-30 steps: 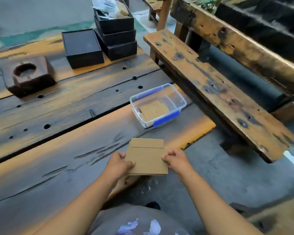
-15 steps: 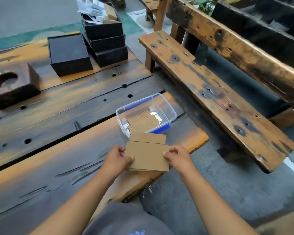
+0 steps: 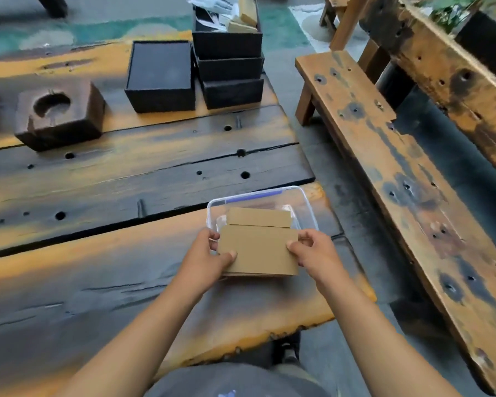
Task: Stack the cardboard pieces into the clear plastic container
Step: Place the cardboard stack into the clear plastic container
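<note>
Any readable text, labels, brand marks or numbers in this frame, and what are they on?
None can be read.
Cardboard pieces held by both hands: plain, no print.
Clear plastic container: no label visible.
Papers in the top black box: possibly printed, too blurred to read.
Shirt: light marks, not legible.

Two bare forearms, sleeveless to the frame's lower edge, end in the ringless left hand (image 3: 205, 260) and right hand (image 3: 317, 253); below, a grey cloth garment (image 3: 235, 381) bears a pale printed mark.
</note>
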Demonstrator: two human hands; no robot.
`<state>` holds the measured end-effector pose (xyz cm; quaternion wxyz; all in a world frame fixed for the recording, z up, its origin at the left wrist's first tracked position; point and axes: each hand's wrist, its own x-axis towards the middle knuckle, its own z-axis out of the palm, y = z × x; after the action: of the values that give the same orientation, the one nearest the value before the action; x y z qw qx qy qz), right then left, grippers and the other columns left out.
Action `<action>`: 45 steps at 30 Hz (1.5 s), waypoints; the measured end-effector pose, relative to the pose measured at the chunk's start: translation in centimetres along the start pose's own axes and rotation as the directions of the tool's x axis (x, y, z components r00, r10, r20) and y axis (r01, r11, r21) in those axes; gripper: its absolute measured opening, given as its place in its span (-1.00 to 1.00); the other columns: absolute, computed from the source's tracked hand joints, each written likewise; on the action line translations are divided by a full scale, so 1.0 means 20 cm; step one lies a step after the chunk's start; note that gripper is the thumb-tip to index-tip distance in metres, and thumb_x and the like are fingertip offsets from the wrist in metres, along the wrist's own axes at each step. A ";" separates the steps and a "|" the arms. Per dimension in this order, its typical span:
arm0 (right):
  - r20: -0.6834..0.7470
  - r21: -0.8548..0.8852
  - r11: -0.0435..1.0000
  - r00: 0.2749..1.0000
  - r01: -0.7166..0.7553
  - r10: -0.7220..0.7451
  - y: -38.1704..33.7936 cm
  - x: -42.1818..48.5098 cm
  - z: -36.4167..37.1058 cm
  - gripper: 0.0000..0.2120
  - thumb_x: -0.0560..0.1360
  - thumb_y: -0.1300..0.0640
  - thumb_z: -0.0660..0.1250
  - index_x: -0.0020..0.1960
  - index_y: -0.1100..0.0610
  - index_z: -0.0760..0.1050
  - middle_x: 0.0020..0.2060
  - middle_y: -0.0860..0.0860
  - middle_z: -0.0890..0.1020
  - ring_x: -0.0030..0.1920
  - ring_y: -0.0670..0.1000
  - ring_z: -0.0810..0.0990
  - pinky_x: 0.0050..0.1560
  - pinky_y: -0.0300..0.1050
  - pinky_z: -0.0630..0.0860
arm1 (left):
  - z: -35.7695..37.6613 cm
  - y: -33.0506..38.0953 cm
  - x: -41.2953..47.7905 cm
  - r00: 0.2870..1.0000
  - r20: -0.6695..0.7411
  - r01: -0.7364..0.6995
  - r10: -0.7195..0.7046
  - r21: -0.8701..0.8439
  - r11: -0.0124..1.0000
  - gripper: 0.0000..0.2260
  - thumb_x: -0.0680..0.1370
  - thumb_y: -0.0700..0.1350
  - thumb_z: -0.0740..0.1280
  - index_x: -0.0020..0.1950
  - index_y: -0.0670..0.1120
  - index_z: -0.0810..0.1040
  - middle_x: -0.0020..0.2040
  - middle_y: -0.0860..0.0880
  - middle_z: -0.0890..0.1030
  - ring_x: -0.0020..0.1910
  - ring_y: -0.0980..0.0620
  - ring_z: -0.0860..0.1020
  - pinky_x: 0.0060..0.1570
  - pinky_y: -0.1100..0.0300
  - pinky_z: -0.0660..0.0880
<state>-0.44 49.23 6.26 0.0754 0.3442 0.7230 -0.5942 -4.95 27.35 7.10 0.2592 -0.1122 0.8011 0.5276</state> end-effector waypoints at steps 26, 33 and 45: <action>0.263 -0.205 0.977 0.965 0.062 -0.006 -0.20 0.34 -0.08 -0.85 0.49 0.27 0.36 -0.19 0.10 0.45 -0.19 0.05 0.62 -0.11 0.08 0.59 -0.02 0.04 0.55 | 0.19 0.15 0.05 0.963 -0.248 0.091 -0.104 -0.062 0.994 -0.57 0.49 -0.24 0.41 0.34 -0.04 0.45 -0.14 0.04 0.54 -0.04 -0.09 0.61 0.08 0.02 0.56; 0.209 -0.283 0.959 0.978 0.031 0.030 -0.19 0.42 -0.06 -0.94 0.49 0.22 0.36 -0.04 0.15 0.52 -0.02 0.14 0.68 0.04 0.16 0.65 0.16 0.20 0.59 | 0.20 0.17 0.14 0.973 -0.184 0.147 -0.137 0.045 0.988 -0.56 0.52 -0.20 0.38 0.38 -0.06 0.39 -0.17 0.14 0.52 -0.20 0.20 0.54 -0.24 0.28 0.46; 0.196 -0.391 0.920 0.975 -0.017 0.102 -0.08 0.51 0.02 -0.91 0.46 0.21 0.35 -0.14 0.05 0.48 -0.15 0.02 0.65 -0.06 0.08 0.63 0.04 0.11 0.63 | 0.18 0.14 0.23 0.967 -0.018 0.254 -0.255 0.161 0.954 -0.63 0.47 -0.25 0.33 0.28 -0.15 0.51 0.16 -0.18 0.63 0.13 -0.19 0.60 0.23 -0.09 0.52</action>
<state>-9.19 52.88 2.21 0.2368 0.2789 0.8029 -0.4707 -8.91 32.26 5.66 0.3345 -0.1922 0.8197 0.4234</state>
